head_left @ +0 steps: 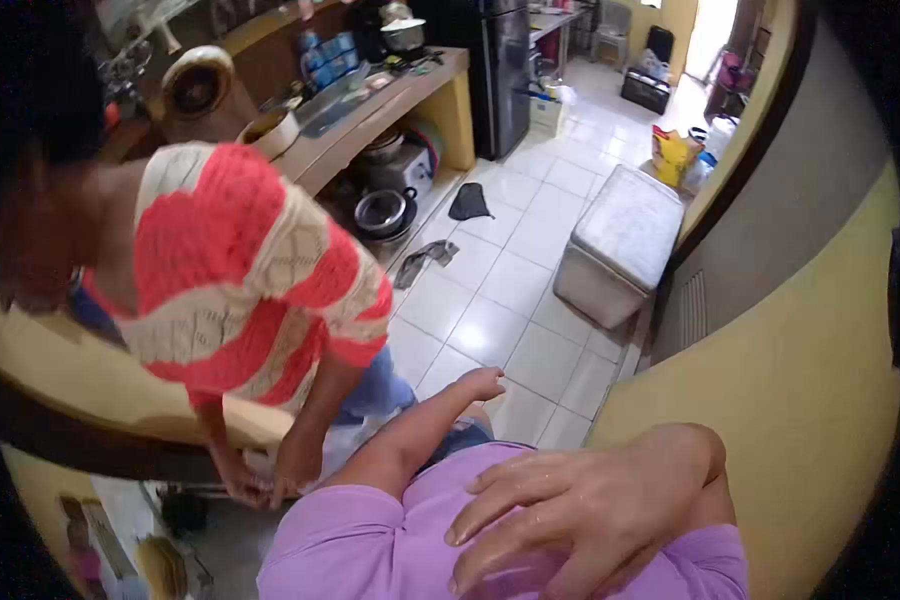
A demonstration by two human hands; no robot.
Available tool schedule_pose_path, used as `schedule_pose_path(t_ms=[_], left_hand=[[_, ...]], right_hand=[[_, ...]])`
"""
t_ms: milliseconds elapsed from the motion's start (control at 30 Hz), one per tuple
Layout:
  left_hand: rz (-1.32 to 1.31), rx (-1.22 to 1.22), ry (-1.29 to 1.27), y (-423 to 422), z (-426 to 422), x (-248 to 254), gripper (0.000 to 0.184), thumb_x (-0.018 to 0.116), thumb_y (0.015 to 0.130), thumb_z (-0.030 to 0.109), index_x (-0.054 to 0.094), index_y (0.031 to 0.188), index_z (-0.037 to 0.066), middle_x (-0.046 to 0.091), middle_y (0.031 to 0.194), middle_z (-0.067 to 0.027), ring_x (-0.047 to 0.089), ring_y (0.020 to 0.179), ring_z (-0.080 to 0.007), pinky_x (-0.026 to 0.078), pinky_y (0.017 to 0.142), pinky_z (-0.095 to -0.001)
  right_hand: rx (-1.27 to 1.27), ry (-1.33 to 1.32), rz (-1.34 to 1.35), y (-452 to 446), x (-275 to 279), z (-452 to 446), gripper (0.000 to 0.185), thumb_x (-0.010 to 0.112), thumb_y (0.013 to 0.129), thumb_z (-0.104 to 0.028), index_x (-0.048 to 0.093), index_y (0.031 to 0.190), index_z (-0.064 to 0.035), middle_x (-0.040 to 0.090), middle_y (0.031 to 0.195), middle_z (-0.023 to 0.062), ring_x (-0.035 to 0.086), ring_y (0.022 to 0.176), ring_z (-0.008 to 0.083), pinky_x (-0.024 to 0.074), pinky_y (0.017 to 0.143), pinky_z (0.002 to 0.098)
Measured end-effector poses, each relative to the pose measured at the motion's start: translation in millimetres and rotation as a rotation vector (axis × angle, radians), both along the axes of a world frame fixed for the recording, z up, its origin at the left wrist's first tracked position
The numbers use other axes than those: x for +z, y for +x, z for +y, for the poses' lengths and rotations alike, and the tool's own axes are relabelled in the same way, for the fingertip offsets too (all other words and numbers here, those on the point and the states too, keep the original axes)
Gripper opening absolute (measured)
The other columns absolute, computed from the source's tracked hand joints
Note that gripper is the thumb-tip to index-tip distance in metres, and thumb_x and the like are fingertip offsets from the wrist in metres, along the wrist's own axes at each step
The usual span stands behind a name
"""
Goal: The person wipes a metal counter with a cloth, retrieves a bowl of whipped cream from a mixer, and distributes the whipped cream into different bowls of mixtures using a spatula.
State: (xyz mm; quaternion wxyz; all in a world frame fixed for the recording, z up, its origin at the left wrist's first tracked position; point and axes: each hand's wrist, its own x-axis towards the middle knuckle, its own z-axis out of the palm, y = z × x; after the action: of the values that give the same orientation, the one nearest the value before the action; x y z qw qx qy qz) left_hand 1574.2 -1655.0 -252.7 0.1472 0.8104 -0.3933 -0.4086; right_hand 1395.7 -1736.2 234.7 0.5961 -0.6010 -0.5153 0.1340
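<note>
My right hand [585,515] is close to the camera, in front of the chest of my purple shirt [435,510]. Its fingers are spread, its skin looks wet, and nothing is in it. My left hand [482,384] is at the end of my outstretched left arm, above the tiled floor [490,330]. Its fingers look curled in, with no object visible in them. To my left stands another person [260,260] in a red and cream striped top, head bent. That person's hands [265,485] are together low down; what they touch is unclear.
A white chest-like box [620,245] stands on the floor by the right wall. Dark cloths [470,202] lie near the counter [370,110], which holds pots and blue packs. Beyond are a dark fridge [505,80] and a yellow bag [673,155]. A yellow wall [760,420] is at right.
</note>
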Motion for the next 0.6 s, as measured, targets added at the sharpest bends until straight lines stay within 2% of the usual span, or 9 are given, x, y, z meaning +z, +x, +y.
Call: schedule_pose_path(t_ms=[100,200,267,333,400,467,500,567,600], left_hand=[[-0.066,-0.109,-0.029,38,-99,0,0.051,0.06,0.08,0.025,0.058,0.127,0.007,0.061,0.124,-0.0174,0.058,0.115,-0.0327,0.046,0.098,-0.0402],[-0.211,-0.273,0.199,96,-146,-43,0.041,0.061,0.079,0.024,0.066,0.116,0.009,0.064,0.12,-0.0155,0.062,0.109,-0.0329,0.051,0.09,-0.0418],[-0.257,-0.289,0.273,142,-156,-68,0.039,0.067,0.076,0.033,0.071,0.107,0.01,0.067,0.114,-0.0146,0.065,0.105,-0.032,0.053,0.085,-0.0442],[-0.137,-0.296,0.224,175,-158,-40,0.039,0.059,0.08,0.032,0.069,0.108,0.007,0.066,0.112,-0.0189,0.065,0.101,-0.0334,0.051,0.087,-0.0417],[-0.197,-0.278,0.38,234,-159,-96,0.033,0.054,0.087,0.027,0.069,0.112,0.013,0.063,0.123,-0.0146,0.06,0.115,-0.0315,0.048,0.094,-0.0433],[-0.18,-0.254,0.409,299,-158,-101,0.035,0.058,0.083,0.025,0.069,0.112,0.009,0.062,0.123,-0.0167,0.058,0.117,-0.0321,0.047,0.096,-0.0427],[-0.146,-0.285,0.443,318,-155,-74,0.036,0.06,0.081,0.024,0.069,0.111,0.008,0.063,0.122,-0.0175,0.059,0.116,-0.0328,0.048,0.096,-0.0424],[-0.141,-0.178,0.465,374,-160,-78,0.036,0.06,0.078,0.023,0.07,0.108,0.005,0.063,0.121,-0.0184,0.059,0.114,-0.0342,0.048,0.096,-0.0424],[-0.161,-0.112,0.456,403,-162,-74,0.038,0.06,0.077,0.024,0.069,0.109,0.006,0.064,0.12,-0.0179,0.06,0.111,-0.0346,0.048,0.096,-0.0418]], right_hand=[[-0.138,-0.023,-0.149,7,-17,-34,0.023,0.056,0.09,-0.029,0.072,0.087,-0.0119,0.055,0.122,0.018,0.048,0.115,0.0379,0.037,0.099,0.0527],[-0.559,0.317,-0.498,19,-57,-60,0.021,0.056,0.09,-0.027,0.071,0.093,-0.0141,0.056,0.124,0.0171,0.051,0.115,0.0369,0.0398,0.097,0.0533],[-0.485,-0.165,-0.377,42,-30,-117,0.016,0.058,0.089,-0.027,0.07,0.094,-0.0165,0.058,0.125,0.0148,0.053,0.117,0.0355,0.0406,0.097,0.0541],[-0.545,-0.195,-0.414,81,-31,-151,0.014,0.059,0.088,-0.027,0.069,0.093,-0.0172,0.058,0.126,0.0139,0.053,0.119,0.035,0.0399,0.099,0.0544],[-0.593,-0.238,-0.436,138,-38,-176,0.012,0.06,0.087,-0.026,0.068,0.092,-0.0178,0.058,0.127,0.013,0.052,0.12,0.0345,0.0392,0.1,0.0546],[-0.923,0.495,-0.851,226,-70,-184,0.011,0.061,0.086,-0.025,0.066,0.09,-0.0173,0.057,0.129,0.0125,0.051,0.122,0.0356,0.0381,0.101,0.0551],[-0.914,0.5,-0.829,242,-64,-209,0.011,0.061,0.086,-0.025,0.066,0.09,-0.0173,0.057,0.129,0.0125,0.051,0.122,0.0356,0.0381,0.101,0.0551],[-0.577,0.194,-0.269,269,-43,-264,0.009,0.063,0.085,-0.023,0.066,0.092,-0.0175,0.056,0.131,0.0125,0.049,0.124,0.0372,0.0354,0.104,0.0555],[-0.563,0.224,-0.262,297,-29,-289,0.009,0.063,0.085,-0.023,0.066,0.092,-0.0175,0.056,0.131,0.0125,0.049,0.124,0.0372,0.0354,0.104,0.0555]])
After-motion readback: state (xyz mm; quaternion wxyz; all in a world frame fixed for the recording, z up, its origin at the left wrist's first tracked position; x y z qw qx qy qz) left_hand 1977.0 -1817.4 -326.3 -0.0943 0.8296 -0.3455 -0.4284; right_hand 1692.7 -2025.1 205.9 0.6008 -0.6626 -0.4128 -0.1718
